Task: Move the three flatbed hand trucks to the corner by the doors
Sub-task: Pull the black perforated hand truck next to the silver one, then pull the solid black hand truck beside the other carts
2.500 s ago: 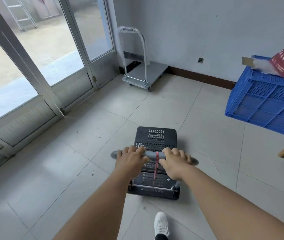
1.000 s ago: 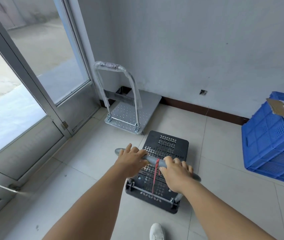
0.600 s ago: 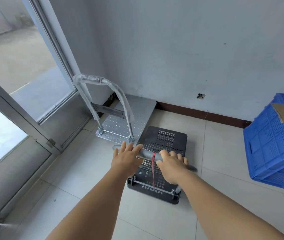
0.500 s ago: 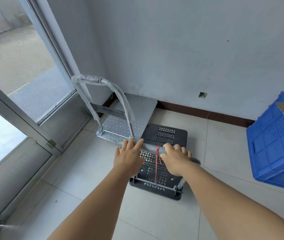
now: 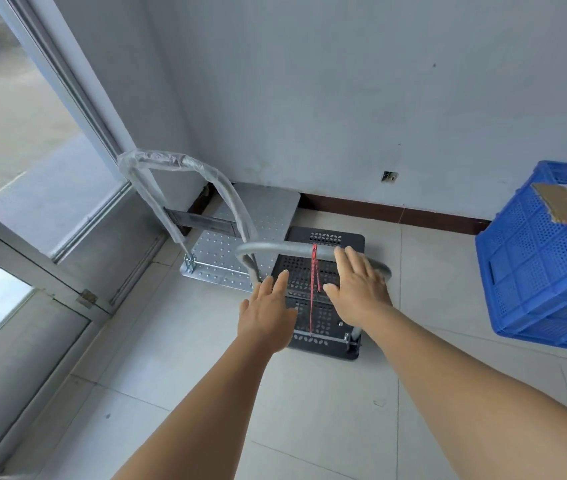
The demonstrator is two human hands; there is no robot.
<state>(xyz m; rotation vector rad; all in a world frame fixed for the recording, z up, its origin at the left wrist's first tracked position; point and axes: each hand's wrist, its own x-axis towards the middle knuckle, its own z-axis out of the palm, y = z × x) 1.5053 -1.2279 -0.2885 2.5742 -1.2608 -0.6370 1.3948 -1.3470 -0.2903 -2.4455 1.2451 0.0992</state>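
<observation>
the black hand truck [image 5: 323, 299] stood on the tiled floor [image 5: 309, 410] in the corner by the glass doors [image 5: 32, 202], its perforated deck just beside the silver hand truck [image 5: 240, 244] — which sat against the wall [image 5: 344, 98] with its plastic-wrapped handle [image 5: 178, 168] upright. a red cord [image 5: 313, 289] hung from the black truck's grey handle bar [image 5: 285, 249]. both hands were released, fingers straight and spread. the left hand [image 5: 266, 317] hovered clear of the bar; the right hand [image 5: 358, 289] was level with the bar's right end — contact could not be told. a blue crate [image 5: 545, 271] stood well apart at right.
</observation>
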